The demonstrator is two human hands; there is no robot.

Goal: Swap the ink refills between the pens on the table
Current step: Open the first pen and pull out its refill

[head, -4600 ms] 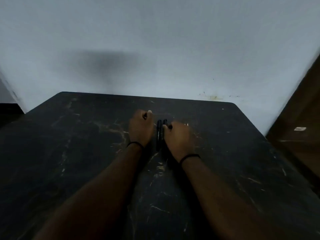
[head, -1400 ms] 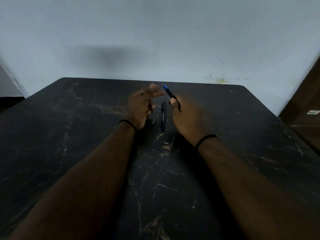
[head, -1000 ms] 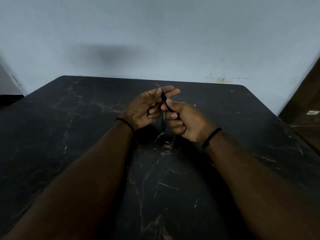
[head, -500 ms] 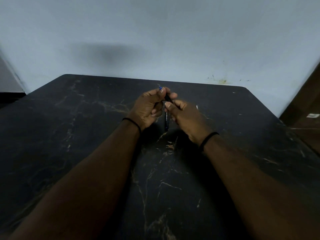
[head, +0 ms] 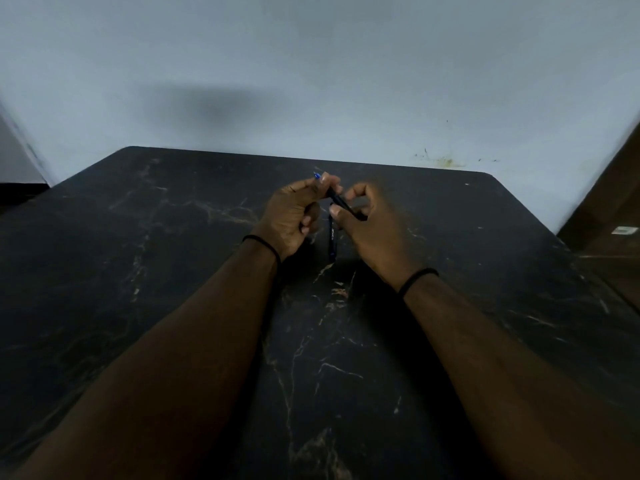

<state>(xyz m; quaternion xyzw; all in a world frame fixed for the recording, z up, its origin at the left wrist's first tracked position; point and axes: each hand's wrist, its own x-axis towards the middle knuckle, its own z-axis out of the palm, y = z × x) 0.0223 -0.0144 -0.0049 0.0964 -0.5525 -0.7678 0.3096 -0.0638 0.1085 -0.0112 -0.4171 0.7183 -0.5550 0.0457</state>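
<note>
A black pen with a blue tip (head: pixel 338 201) is held tilted above the dark marble table (head: pixel 173 271), its blue end pointing up and left. My left hand (head: pixel 294 216) pinches the pen near that blue end. My right hand (head: pixel 367 226) grips the lower part of the barrel between thumb and fingers. A second black pen (head: pixel 332 242) lies flat on the table between my two hands, pointing away from me. Part of the held pen is hidden by my fingers.
The table's far edge meets a pale wall (head: pixel 311 81). A brown wooden surface (head: pixel 616 209) stands past the table's right edge, with a small white label on it. Both wrists wear thin black bands.
I lifted one pen off the table with my right hand, then brought my left hand onto its blue end. The hands have since drawn slightly apart along the pen. The other pen stayed put.
</note>
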